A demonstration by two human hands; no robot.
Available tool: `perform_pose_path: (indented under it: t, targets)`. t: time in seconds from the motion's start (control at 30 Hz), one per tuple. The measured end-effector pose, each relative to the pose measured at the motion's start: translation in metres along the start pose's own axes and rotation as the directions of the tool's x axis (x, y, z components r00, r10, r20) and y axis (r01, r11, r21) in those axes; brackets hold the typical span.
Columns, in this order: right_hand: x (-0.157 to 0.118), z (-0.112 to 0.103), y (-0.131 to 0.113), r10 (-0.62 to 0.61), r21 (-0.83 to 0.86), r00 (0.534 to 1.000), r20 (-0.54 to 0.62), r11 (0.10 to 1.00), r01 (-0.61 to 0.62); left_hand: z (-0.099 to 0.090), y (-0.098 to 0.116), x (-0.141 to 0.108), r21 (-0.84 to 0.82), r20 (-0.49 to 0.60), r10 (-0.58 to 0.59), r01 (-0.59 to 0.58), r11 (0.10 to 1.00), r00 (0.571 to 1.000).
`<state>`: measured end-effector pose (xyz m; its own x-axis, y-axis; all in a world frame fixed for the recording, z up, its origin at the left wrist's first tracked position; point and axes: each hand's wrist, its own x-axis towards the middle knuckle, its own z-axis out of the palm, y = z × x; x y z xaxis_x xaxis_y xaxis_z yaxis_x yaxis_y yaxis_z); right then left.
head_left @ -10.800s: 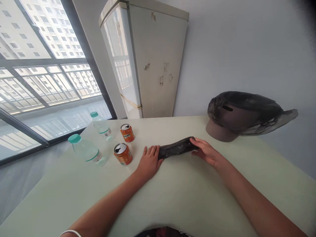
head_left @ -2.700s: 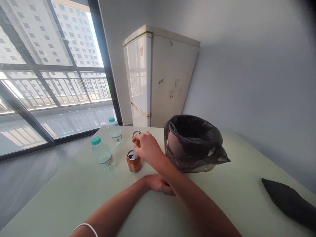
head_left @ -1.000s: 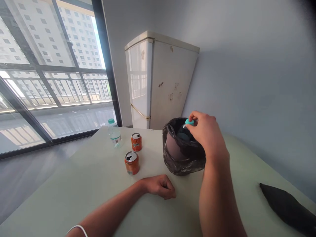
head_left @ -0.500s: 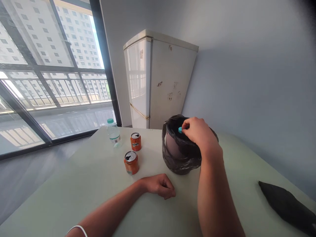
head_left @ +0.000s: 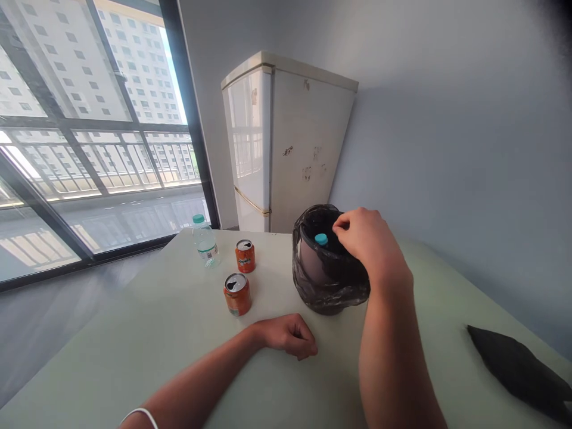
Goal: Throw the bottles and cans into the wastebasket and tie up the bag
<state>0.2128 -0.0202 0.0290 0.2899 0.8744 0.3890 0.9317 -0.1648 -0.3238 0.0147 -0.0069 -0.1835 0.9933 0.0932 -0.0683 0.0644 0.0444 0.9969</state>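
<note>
A bin (head_left: 315,262) lined with a black plastic bag stands on the table, and a blue cap (head_left: 321,239) shows inside it near the left of its mouth. Over the bin's right side is my right hand (head_left: 364,238), thumb and fingertips pinched together with nothing between them, a little right of the cap. My left hand (head_left: 292,336) rests closed in a loose fist on the table in front of the bin, holding nothing. Two orange cans, one nearer (head_left: 238,294) and one farther (head_left: 245,256), stand left of the bin beside a clear bottle (head_left: 206,243) with a green cap.
The pale table (head_left: 179,333) spreads beneath everything. A dark flat item (head_left: 513,363) lies at its right side. Behind the table stands a white fridge (head_left: 304,137) against the wall, with glass sliding doors at the left.
My right hand has let go of the blue cap and moved slightly right. The cap now sits a bit lower and farther left inside the bin. My left hand has stayed in place.
</note>
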Motion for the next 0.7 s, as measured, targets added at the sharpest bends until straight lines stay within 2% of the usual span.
perform_pose_path:
  t: [0.13, 0.27, 0.33, 0.4, 0.53, 0.63, 0.7]
  targets:
    - [-0.013, -0.007, -0.022, -0.110, 0.050, 0.973, -0.202, 0.991, 0.123, 0.000, 0.001, 0.000, 0.009, 0.001, -0.016, 0.016, 1.000, 1.000]
    - [-0.034, -0.006, -0.058, -0.280, 0.105, 0.916, -0.288, 0.941, 0.320, 0.000, -0.002, 0.001, 0.007, -0.014, -0.020, 0.020, 1.000, 1.000]
    - [-0.043, 0.003, -0.077, -0.379, 0.140, 0.887, -0.263, 0.895, 0.423, -0.001, -0.003, 0.001, 0.013, -0.013, -0.005, 0.005, 1.000, 1.000]
    - [-0.049, 0.018, -0.093, -0.467, 0.177, 0.864, -0.188, 0.849, 0.497, -0.002, -0.004, 0.000, 0.037, -0.007, 0.020, -0.019, 0.999, 1.000]
    - [-0.049, 0.065, -0.119, -0.572, 0.283, 0.820, 0.021, 0.790, 0.544, -0.008, -0.011, 0.000, 0.122, 0.013, 0.000, -0.002, 0.993, 1.000]
    - [-0.040, 0.102, -0.138, -0.614, 0.367, 0.783, 0.099, 0.754, 0.545, -0.010, -0.023, 0.003, 0.153, -0.116, -0.062, 0.080, 0.985, 0.991]
    - [-0.031, 0.121, -0.153, -0.623, 0.375, 0.773, 0.118, 0.749, 0.546, -0.010, -0.032, 0.005, 0.146, -0.217, -0.063, 0.097, 0.985, 0.974]
